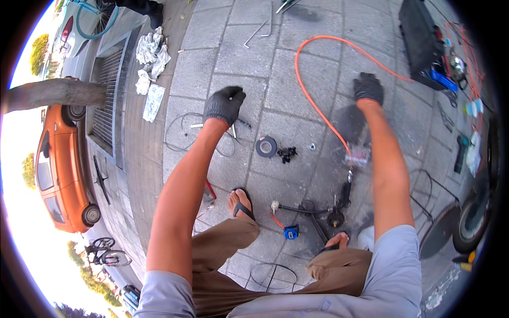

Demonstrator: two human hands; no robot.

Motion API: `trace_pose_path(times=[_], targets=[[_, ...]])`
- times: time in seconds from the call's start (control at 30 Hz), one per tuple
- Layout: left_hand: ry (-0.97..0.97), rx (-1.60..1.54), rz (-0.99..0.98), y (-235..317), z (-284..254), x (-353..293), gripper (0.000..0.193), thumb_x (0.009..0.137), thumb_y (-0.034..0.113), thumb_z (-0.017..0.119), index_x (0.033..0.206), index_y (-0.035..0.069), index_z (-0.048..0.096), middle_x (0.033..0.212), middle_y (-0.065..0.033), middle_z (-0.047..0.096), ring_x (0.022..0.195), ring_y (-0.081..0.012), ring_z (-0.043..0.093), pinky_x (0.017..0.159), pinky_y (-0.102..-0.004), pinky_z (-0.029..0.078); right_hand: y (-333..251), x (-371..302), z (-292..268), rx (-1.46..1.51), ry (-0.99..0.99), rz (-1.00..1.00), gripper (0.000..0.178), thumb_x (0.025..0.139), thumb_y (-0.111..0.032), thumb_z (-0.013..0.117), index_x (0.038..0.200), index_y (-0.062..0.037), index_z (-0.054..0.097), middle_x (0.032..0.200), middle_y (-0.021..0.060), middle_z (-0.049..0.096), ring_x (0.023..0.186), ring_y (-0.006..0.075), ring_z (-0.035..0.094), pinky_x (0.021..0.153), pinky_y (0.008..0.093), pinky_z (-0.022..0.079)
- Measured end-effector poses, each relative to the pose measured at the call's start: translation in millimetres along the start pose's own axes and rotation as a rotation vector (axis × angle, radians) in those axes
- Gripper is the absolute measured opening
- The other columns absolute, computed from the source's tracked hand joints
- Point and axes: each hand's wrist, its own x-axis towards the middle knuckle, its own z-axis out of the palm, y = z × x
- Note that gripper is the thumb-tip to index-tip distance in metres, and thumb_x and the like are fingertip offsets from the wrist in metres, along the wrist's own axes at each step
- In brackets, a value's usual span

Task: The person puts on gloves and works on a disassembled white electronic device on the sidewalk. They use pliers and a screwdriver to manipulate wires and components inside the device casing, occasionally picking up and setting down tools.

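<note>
My left hand [225,105], in a dark grey work glove, hovers over the paving with its fingers curled in. Anything inside that grip is hidden. Just below it lies a loop of thin cable [168,139]. A roll of black tape [266,147] and a pile of small black pieces [287,154] are a little nearer to me. My right hand [368,87], gloved alike, is reached forward with fingers bent and closed; whatever they hold cannot be seen. To its left an orange hose [319,109] curves over the slabs toward a black tool with a metal fitting [345,192].
A black case [419,40] stands open at the far right. Hex keys [256,34] lie far ahead. By my feet are a small blue device [290,232] and black tubing [298,210]. Crumpled paper [152,53] and a metal grate [105,100] are on the left, a wheel [473,222] on the right.
</note>
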Motion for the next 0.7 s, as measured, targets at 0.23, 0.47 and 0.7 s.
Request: trace_pose_path(times=[0.23, 0.47, 0.7], targets=[[0.201, 0.065, 0.083, 3.7, 23.3, 199.9, 0.039, 0.09, 0.037, 0.072, 0.117, 0.009, 0.077, 0.115, -0.0172, 0.076, 0.11, -0.0301, 0.073, 0.095, -0.038, 0.055, 21.9, 31.5, 28.5, 0.109, 0.272, 0.034, 0.025, 0.096, -0.034, 0.058, 0.1, -0.0117, 0.069, 0.101, 0.0147, 0.069, 0.098, 0.0375, 0.064, 0.087, 0.0527, 0.048], [0.086, 0.361, -0.026, 8.2, 64.8, 288.6, 0.046, 0.093, 0.031, 0.065, 0.135, 0.012, 0.067, 0.129, -0.0206, 0.069, 0.121, -0.0373, 0.065, 0.104, -0.0463, 0.051, 22.5, 33.9, 26.7, 0.142, 0.126, 0.078, 0.024, 0.093, -0.033, 0.062, 0.1, -0.0114, 0.069, 0.1, 0.015, 0.069, 0.099, 0.0377, 0.064, 0.091, 0.0522, 0.046], [-0.156, 0.604, -0.054, 13.7, 76.6, 318.9, 0.033, 0.093, 0.025, 0.062, 0.12, 0.009, 0.071, 0.119, -0.0258, 0.07, 0.117, -0.0416, 0.066, 0.101, -0.0489, 0.052, 22.8, 36.4, 23.9, 0.197, 0.067, 0.091, 0.021, 0.093, -0.029, 0.063, 0.102, -0.0103, 0.068, 0.106, 0.0142, 0.068, 0.105, 0.037, 0.061, 0.095, 0.0526, 0.044]])
